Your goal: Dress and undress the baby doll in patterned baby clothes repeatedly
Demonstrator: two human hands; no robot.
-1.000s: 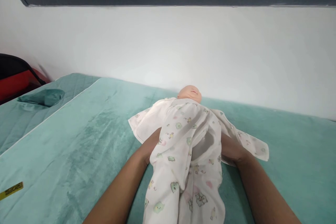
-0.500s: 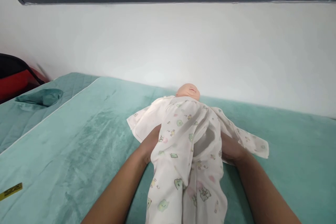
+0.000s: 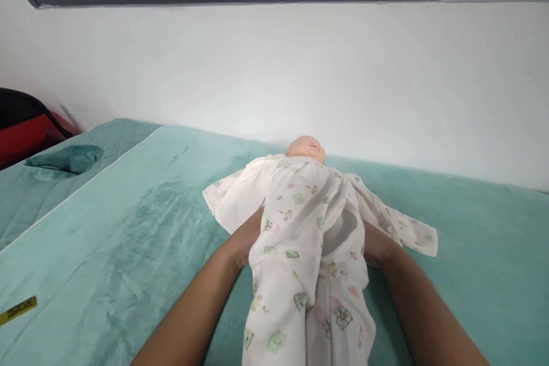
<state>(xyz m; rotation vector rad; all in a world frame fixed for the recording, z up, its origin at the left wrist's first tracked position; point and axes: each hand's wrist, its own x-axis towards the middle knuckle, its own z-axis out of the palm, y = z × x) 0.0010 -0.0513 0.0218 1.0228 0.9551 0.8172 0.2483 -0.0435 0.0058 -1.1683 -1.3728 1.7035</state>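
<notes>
A baby doll (image 3: 305, 148) lies on its back, its head toward the wall. Spread beneath and beside it is a white printed baby top (image 3: 244, 194), one sleeve stretched out to the right. Over the doll's body hangs a white baby garment (image 3: 285, 274) with green, pink and yellow prints, reaching down toward me in two leg-like folds. My left hand (image 3: 251, 237) goes in under the garment's left edge. On the other side my right hand (image 3: 376, 245) reaches under its right edge. Cloth hides the fingers of both hands, so their grip does not show.
A teal bedspread (image 3: 128, 240) covers the bed up to the white wall (image 3: 266, 68). At the far left are a red and black bag-like object (image 3: 26, 131) and a teal fabric piece (image 3: 66, 160). A yellow strip (image 3: 18, 310) lies at the left edge.
The garment's lower part has shifted slightly right, and the top's left sleeve has spread a little further left. Both hands stay under the cloth, almost in place.
</notes>
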